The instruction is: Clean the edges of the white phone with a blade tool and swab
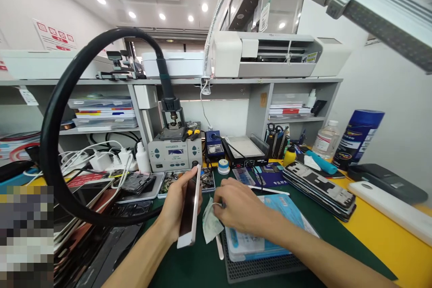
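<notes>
My left hand (173, 207) grips a slim smartphone (190, 209) with a pale edge, held on its side edge and tilted, its dark screen facing left. My right hand (239, 207) is closed in a pinch on a crumpled pale cloth wipe (209, 224) that hangs just right of the phone. Both hands hover over a green work mat (189, 265). Under my right wrist lies a blue and white flat pack (263, 243) on a black ridged pad (259, 267).
A soldering station (174, 153) with a thick black hose (54, 135) stands behind the hands. Parts trays (141, 186) lie in front of it. A stack of phone frames (320, 186), a blue can (359, 137), a clear bottle (326, 139) and a hot plate (245, 149) sit to the right.
</notes>
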`<state>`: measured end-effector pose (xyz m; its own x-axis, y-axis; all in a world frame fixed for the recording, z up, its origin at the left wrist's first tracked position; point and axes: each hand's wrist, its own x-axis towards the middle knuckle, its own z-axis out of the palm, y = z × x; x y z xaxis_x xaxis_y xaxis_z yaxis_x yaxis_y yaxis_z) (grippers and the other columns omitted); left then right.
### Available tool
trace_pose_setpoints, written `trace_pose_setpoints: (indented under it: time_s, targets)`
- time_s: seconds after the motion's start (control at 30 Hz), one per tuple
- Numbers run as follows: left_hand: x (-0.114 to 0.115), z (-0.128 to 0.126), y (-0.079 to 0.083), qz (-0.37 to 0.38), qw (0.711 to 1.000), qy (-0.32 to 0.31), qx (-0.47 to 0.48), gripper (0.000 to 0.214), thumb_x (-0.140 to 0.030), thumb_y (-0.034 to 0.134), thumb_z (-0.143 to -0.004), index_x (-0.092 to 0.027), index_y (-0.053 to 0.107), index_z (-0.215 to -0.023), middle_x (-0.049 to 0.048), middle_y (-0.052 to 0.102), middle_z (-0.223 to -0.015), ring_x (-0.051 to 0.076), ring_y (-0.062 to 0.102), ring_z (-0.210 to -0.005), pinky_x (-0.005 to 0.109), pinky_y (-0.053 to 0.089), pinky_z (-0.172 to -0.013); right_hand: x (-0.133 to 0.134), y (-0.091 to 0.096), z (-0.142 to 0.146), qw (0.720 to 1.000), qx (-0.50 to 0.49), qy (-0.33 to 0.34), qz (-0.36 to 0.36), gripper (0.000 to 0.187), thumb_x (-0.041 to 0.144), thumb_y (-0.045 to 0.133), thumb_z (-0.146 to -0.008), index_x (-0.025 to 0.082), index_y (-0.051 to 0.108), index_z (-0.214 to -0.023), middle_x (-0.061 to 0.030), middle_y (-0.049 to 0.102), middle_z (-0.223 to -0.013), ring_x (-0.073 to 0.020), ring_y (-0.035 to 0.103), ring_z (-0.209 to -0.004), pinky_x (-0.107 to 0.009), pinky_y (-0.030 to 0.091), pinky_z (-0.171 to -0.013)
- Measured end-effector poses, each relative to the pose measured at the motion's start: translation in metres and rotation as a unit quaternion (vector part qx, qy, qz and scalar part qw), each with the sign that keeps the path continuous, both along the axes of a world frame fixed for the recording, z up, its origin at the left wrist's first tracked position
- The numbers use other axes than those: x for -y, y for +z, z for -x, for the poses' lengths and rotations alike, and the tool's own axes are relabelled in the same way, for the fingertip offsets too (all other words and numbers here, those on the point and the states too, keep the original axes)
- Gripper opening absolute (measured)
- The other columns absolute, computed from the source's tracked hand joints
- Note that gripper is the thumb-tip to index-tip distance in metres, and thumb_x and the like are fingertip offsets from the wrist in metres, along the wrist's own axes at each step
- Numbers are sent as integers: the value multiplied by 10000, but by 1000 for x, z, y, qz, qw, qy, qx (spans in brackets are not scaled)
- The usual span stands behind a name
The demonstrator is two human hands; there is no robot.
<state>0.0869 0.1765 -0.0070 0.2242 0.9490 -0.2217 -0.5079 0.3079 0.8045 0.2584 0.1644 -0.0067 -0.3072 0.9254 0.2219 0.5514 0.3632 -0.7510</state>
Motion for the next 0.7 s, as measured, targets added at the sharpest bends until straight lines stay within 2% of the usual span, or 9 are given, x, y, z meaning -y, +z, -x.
trace_pose_setpoints:
  time_s: [0.13,0.23,0.3,0.37,0.43,0.5,0.6,0.63,0.7]
  targets:
    - [-1,0,-2,-2,1000,5,-5,389,-447,647,-930,-189,537,-660,-79,327,-450,68,265,-321,178,191,-306,-10,12,-6,995,56,-47,-62,165,154,607,-771,212,538,-634,-8,574,-640,-171,479,-615,-310,274,-586]
    - [-1,0,-3,-3,1000,17,-6,367,-439,681,-914,-198,531,-682,-73,368,-462,77,302,-333,182,232,-311,-20,22,-21,989,67,-97,-84,164,226,543,-869,199,605,-719,-14,607,-659,-165,492,-595,-296,282,-566]
    - [-1,1,-4,3,1000,23,-8,360,-431,708,-896,-197,530,-687,-62,419,-474,87,353,-348,189,280,-321,-25,27,-32,988,70,-110,-85,184,253,530,-908,173,689,-861,-29,648,-678,-185,540,-620,-295,314,-580]
    - [-1,2,-6,7,1000,25,-4,342,-412,718,-888,-194,538,-695,-55,446,-481,94,382,-357,196,308,-332,-29,28,-40,990,73,-95,-75,271,232,572,-899,134,717,-1106,-40,703,-718,-209,608,-676,-294,367,-618]
    - [-1,3,-8,6,1000,24,8,302,-376,695,-894,-189,551,-705,-56,447,-482,94,386,-354,197,299,-331,-30,28,-42,992,70,-81,-66,442,191,609,-878,104,650,-1309,-52,746,-782,-226,658,-750,-294,411,-668]
    - [-1,4,-9,6,999,23,23,264,-328,653,-900,-185,556,-700,-54,442,-479,94,379,-344,202,277,-327,-29,30,-41,992,60,-90,-67,487,186,586,-904,94,598,-1382,-77,766,-869,-236,673,-811,-299,427,-695]
    - [-2,4,-9,11,998,31,44,209,-268,576,-897,-177,574,-709,-38,473,-478,110,407,-337,218,300,-336,-22,35,-34,992,40,-104,-66,320,293,518,-983,130,701,-1189,-92,762,-892,-239,664,-801,-309,421,-669]
    - [-2,3,-8,11,998,38,50,180,-253,563,-889,-172,588,-731,-24,511,-495,125,452,-355,228,344,-358,-19,37,-31,993,35,-93,-57,319,359,506,-1000,144,739,-1035,-87,754,-840,-235,659,-756,-309,414,-642]
    - [-2,-1,-9,5,996,55,65,115,-231,563,-867,-162,612,-789,10,607,-571,166,571,-443,259,454,-446,-10,38,-24,999,29,-41,-20,478,495,491,-1005,167,712,-737,-71,720,-699,-218,643,-647,-306,404,-585]
